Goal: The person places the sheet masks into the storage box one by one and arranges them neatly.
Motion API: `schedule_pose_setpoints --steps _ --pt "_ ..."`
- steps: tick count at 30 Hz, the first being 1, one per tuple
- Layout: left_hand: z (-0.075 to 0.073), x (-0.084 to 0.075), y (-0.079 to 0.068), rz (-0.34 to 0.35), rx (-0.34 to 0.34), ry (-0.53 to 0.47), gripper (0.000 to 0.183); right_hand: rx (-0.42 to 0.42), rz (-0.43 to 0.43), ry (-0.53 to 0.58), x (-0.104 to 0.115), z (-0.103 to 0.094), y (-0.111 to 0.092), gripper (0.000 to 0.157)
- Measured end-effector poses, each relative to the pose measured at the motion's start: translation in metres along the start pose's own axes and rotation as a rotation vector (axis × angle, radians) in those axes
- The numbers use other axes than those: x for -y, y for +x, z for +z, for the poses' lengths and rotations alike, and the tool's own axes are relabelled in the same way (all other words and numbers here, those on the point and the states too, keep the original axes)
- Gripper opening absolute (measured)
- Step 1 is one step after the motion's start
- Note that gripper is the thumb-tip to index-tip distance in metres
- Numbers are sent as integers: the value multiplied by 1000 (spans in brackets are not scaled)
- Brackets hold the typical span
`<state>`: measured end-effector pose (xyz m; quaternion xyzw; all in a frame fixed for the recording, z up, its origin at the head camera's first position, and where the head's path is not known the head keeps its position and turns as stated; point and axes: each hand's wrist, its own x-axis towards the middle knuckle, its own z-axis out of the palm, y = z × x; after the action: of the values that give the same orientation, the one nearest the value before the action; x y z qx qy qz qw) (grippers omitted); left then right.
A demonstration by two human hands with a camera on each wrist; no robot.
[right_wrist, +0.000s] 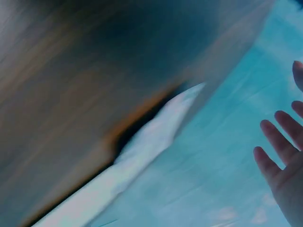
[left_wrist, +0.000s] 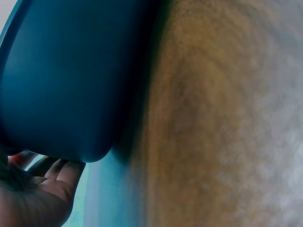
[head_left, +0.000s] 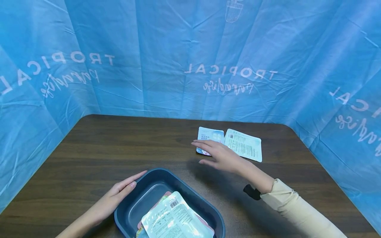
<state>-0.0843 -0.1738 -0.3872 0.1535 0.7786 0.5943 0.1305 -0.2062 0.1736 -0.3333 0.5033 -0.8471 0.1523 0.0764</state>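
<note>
My left hand [head_left: 114,195] holds the left side of a dark blue plastic basin [head_left: 197,195], thumb at the rim and fingers along the outer wall. The left wrist view shows those fingers against the basin's outside [left_wrist: 66,85]. In the basin lie several flat sheet mask packets, a pale green printed one [head_left: 175,216] on top and pink edges below. Fingers spread, my right hand [head_left: 221,157] hovers palm down and holds nothing. It partly covers a blue sheet mask packet [head_left: 208,134] in the head view. Beside that lies a pale green sheet mask packet [head_left: 245,145].
The dark wood table [head_left: 119,145] has rounded far corners. A blue cloth curtain [head_left: 166,82] with mirrored white lettering surrounds its far side and both sides. A black strap [head_left: 251,192] circles the right wrist below a cream sleeve [head_left: 297,206].
</note>
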Motion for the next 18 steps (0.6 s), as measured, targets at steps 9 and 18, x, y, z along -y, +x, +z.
schedule_pose_setpoints --steps 9,18 --pt "0 1 0 -9 4 -5 47 212 283 -124 -55 15 -20 76" --pt "1 -1 0 -32 -11 4 47 221 271 -216 -69 27 -23 59"
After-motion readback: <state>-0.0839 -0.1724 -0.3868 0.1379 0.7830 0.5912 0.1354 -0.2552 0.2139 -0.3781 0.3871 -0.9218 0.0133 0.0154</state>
